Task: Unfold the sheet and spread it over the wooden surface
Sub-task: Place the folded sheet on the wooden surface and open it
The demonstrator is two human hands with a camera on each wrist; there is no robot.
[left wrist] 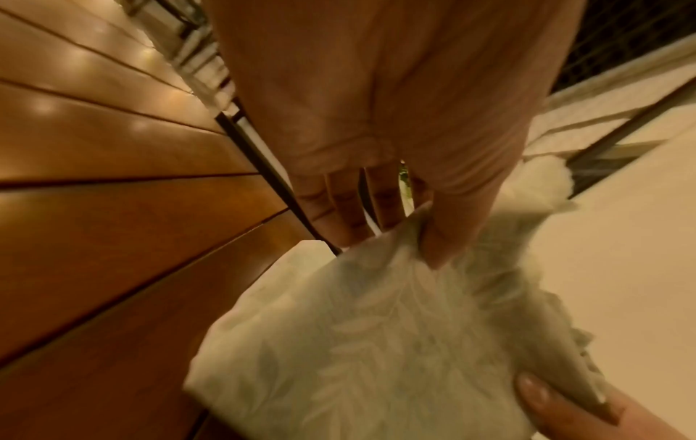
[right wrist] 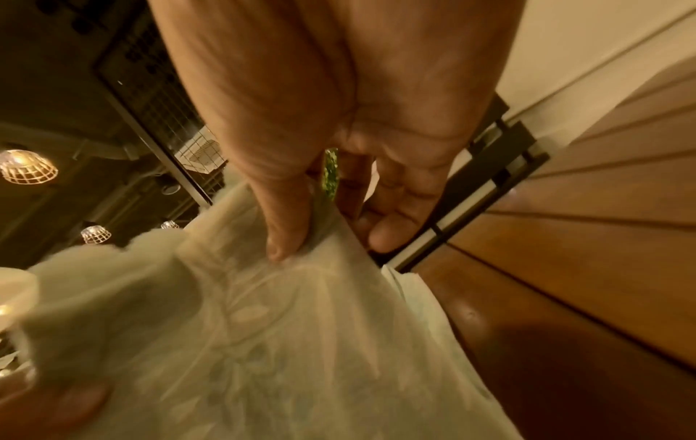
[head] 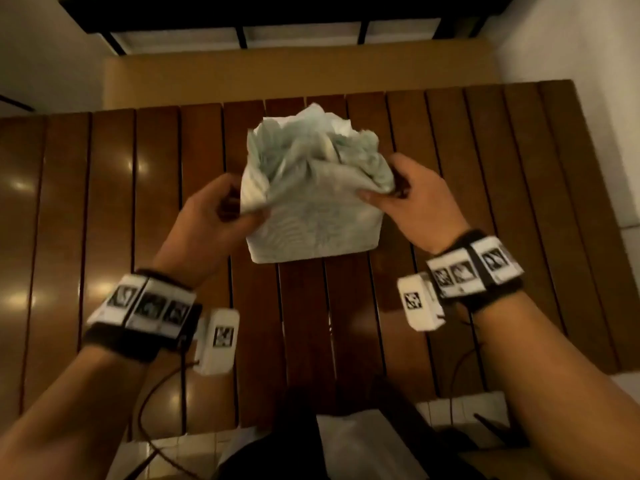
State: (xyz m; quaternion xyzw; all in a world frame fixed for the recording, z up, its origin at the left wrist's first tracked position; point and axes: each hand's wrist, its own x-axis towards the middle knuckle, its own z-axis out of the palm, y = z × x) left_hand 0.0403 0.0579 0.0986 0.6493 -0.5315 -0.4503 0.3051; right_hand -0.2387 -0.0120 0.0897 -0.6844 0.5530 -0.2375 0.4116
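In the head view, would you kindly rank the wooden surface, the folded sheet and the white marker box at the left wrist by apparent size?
1. Wooden surface, by far the largest.
2. Sheet.
3. White marker box, smallest, although nearer the camera.

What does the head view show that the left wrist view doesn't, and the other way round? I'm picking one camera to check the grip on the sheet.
Only the head view shows both wrists with their marker bands, the sheet's whole outline, its lower part lying folded on the wooden surface, and the right hand entire. Only the left wrist view shows close up the left hand's thumb pressing fabric, and the leaf pattern. Both show each hand pinching the sheet's top layer.
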